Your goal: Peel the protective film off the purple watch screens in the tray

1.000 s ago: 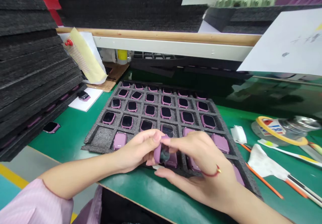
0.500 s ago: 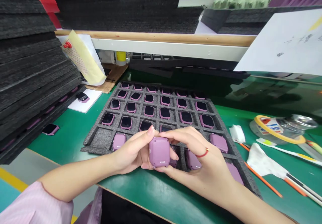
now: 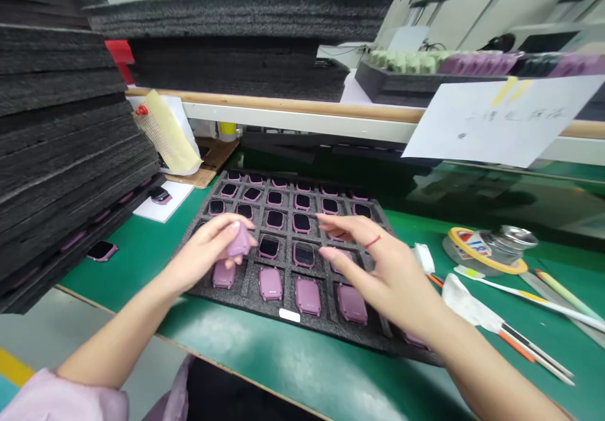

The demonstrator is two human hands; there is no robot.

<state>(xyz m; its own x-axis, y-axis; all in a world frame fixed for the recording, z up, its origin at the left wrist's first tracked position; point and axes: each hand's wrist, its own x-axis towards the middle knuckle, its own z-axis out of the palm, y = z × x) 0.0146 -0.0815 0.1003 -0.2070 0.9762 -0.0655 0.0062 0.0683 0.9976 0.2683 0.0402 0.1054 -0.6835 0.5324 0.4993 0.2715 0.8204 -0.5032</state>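
A dark foam tray [image 3: 246,290] with square pockets lies on the green bench and holds several purple watch bodies. The far rows sit screen up, the near row [image 3: 308,295] back up. My left hand [image 3: 208,247] is over the tray's left side, fingers closed on one purple watch body [image 3: 239,242]. Over the tray's right half my right hand [image 3: 378,263] hovers with fingers spread and holds nothing; a red thread ring is on one finger.
Tall stacks of black foam trays [image 3: 61,131] stand at the left and at the back. Two loose watch bodies [image 3: 100,251] lie by the left stack. Tape roll [image 3: 477,244], metal dish, white cloths and swabs [image 3: 515,336] lie at the right. A white paper sheet [image 3: 491,118] hangs from the shelf.
Both hands held the watch body together at the tray's front. Now the left hand alone has carried it left, the right hand has let go and spread, and the view has tilted up.
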